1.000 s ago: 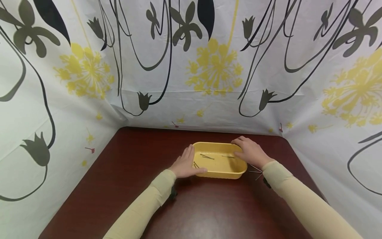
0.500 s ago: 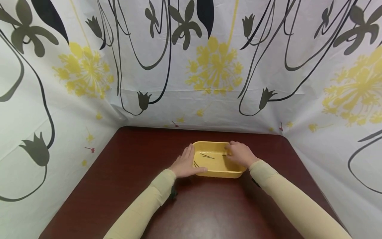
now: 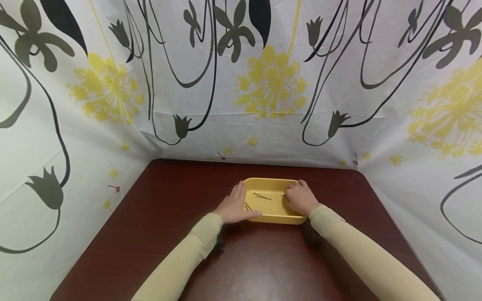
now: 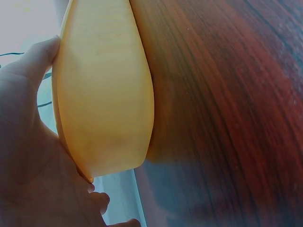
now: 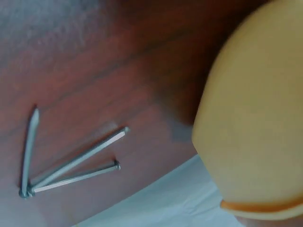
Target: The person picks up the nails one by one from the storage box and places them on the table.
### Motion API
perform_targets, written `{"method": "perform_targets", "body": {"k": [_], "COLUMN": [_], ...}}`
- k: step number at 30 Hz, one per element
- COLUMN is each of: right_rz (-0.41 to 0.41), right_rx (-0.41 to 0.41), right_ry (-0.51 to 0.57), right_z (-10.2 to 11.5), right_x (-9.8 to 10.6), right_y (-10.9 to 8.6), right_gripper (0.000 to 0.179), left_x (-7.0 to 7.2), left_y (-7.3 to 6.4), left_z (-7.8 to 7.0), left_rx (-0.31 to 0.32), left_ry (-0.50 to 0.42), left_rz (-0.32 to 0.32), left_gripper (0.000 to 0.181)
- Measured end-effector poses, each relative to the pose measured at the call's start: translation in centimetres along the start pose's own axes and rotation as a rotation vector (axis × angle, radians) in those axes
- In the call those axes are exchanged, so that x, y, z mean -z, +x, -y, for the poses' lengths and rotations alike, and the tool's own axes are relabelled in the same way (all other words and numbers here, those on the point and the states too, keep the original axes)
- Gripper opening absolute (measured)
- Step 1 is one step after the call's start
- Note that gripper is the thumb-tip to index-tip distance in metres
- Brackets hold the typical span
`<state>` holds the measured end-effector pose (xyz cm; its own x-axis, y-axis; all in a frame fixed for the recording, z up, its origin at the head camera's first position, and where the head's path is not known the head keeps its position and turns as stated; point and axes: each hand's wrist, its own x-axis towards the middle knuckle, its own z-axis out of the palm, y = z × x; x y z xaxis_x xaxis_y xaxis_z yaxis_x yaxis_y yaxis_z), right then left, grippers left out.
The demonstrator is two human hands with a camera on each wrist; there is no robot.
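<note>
A yellow plastic tray [image 3: 276, 219] stands on the table with a few nails [image 3: 262, 196] on its floor. My left hand [image 3: 235, 205] rests on the tray's left end, fingers straight along it and thumb over the front rim. In the left wrist view the thumb touches the rim of the tray [image 4: 104, 85]. My right hand [image 3: 300, 198] reaches inside the tray's right half with bent fingers. The end of one nail [image 3: 284, 195] shows at its fingertips, which seem to pinch it. Most of this hand is hidden behind the tray wall [image 5: 255, 109] in the right wrist view.
Three loose nails [image 5: 78, 158] lie on the table right of the tray, seen in the right wrist view; my forearm hides them from the head camera. The dark red-brown table [image 3: 180, 196] is surrounded by a patterned curtain [image 3: 226, 96].
My right hand has moved left from the tray's right rim down into it, onto the single nail, its fingers drawing together. My left hand has stayed on the tray's left end.
</note>
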<state>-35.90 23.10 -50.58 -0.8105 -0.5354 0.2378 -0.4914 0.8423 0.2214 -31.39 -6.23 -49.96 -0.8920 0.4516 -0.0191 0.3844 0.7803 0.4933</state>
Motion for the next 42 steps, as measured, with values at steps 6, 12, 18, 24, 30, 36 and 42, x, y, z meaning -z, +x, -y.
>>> {"method": "perform_targets", "body": {"k": [6,12,18,24,30,36,42], "right_rz": [0.014,0.038,0.052,0.076,0.105,0.041,-0.026], "right_rx": [-0.042,-0.125,-0.136,-0.123,-0.109,-0.083,-0.026], "right_ry": [-0.009,0.041,0.047,0.044,0.05,0.093,0.125], "right_z": [0.0,0.0,0.1,0.1,-0.3,-0.4,-0.2], "right_x": [-0.7,-0.4,-0.2,-0.4,0.1,1.0,1.8], "right_y": [-0.2,-0.2,-0.3,-0.4,-0.3,0.0,-0.3], "right_gripper": [0.018,0.027,0.031,0.031,0.039,0.039,0.036], "left_x": [-0.2,-0.3,-0.4,-0.5,-0.3,0.2,0.5], "left_y": [0.0,-0.2,-0.2,-0.3,0.2,0.7,0.3], "left_z": [-0.2,-0.4,-0.4,-0.4,-0.5,-0.4,-0.4], "left_rx": [-0.01,0.0,-0.001,-0.005,0.005,0.012,0.0], "left_ry": [-0.01,-0.002,-0.005,-0.015,0.022,0.064,0.067], "left_rz": [-0.005,0.012,0.014,0.015,0.039,0.038,0.029], "left_gripper": [0.128,0.128,0.129,0.128,0.13,0.129,0.126]}}
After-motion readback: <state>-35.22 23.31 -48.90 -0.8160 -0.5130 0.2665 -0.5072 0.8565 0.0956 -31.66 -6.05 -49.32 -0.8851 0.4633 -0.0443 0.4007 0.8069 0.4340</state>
